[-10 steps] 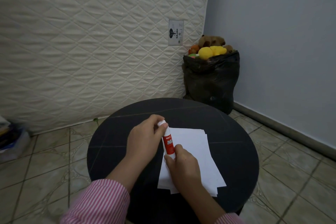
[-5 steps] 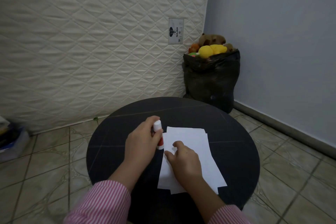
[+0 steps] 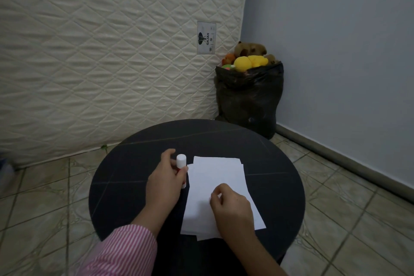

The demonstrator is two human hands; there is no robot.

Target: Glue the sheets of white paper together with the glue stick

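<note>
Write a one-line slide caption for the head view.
Left hand holds capped glue stick upright; right hand rests on white paper sheets.

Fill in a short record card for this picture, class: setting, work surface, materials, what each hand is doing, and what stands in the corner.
setting: room with tiled floor, quilted mattress leaning upright, blue wall
work surface: round black table
materials: stack of white paper sheets on the table; glue stick, white cap on
left hand: grips the glue stick upright, just left of the paper
right hand: rests on the paper, fingers curled
corner: black bag filled with plush toys
</note>
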